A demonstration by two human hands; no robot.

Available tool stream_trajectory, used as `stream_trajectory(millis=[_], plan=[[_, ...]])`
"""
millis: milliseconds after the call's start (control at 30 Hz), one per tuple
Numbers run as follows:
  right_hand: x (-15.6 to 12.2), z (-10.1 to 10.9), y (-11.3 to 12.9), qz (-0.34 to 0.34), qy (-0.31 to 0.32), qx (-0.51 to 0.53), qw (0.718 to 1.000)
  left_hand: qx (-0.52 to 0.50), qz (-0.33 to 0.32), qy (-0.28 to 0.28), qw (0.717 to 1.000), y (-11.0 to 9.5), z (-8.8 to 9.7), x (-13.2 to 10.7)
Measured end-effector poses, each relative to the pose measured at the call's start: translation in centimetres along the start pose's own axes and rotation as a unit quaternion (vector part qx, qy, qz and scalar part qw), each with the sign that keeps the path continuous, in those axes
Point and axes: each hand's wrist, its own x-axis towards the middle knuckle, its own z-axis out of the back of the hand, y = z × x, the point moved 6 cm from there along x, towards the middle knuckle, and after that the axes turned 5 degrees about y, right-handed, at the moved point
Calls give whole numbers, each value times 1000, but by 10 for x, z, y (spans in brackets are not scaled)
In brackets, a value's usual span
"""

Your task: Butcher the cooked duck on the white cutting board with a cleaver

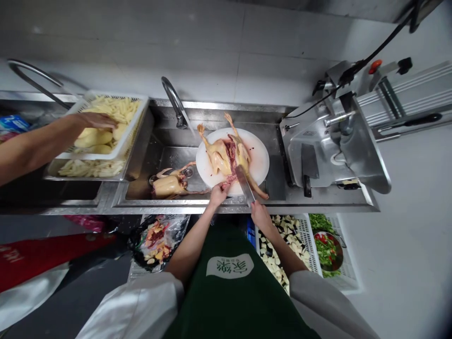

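Splitting opened chicken (pixel 226 157) on round board (pixel 259 160): left hand (pixel 218 193) pinching carcass, right hand (pixel 260 215) gripping cleaver (pixel 244 184), second bird (pixel 168 185) uncut in sink (pixel 165 155)

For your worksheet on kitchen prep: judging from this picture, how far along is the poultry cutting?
Done: the bird on the round white board is already split open. In hand: the right hand holds the cleaver on it, while the left hand steadies its near end. Left: it is not yet in pieces, and a second bird lies in the sink.

Opened bird (pixel 228 155) on round board (pixel 259 153) just beyond left grip (pixel 218 193), cleaver (pixel 244 184) in right grip (pixel 260 215), second bird (pixel 169 184) in sink (pixel 165 155) left, slicer (pixel 332 146) right.
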Motion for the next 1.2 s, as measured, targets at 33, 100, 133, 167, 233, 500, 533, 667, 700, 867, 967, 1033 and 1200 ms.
stream_trajectory(millis=[33,100,133,167,233,500,533,667,700,867,967,1033,1200], plan=[[-1,-2,-1,0,26,-7,1000,25,-5,0,1000,-2,2,-1],[-4,2,-1,8,26,-13,1000,63,-7,-1,998,-3,6,-2],[-6,8,0,10,3,-12,1000,70,-5,0,998,-2,6,-2],[-8,13,1,8,-23,-10,1000,71,-3,3,997,-1,6,-2],[-11,16,6,-2,-52,-4,999,66,0,4,998,2,5,-2],[-18,9,13,-12,-13,-19,1000,78,1,10,997,11,2,-4],[-19,12,13,-20,-39,-16,999,80,0,11,997,11,2,-3],[-18,3,13,-48,27,-21,998,76,1,15,997,12,4,-2],[-18,1,13,-41,54,-27,997,76,2,24,997,12,4,-1],[-20,19,17,-25,-40,-26,999,90,-10,39,995,11,8,2],[-22,8,21,-51,-7,-12,999,81,-15,32,996,12,11,2],[-24,-1,21,-48,44,-18,998,74,-8,35,997,13,12,1],[-28,17,20,-40,-34,-28,998,79,-5,43,996,15,13,1]])
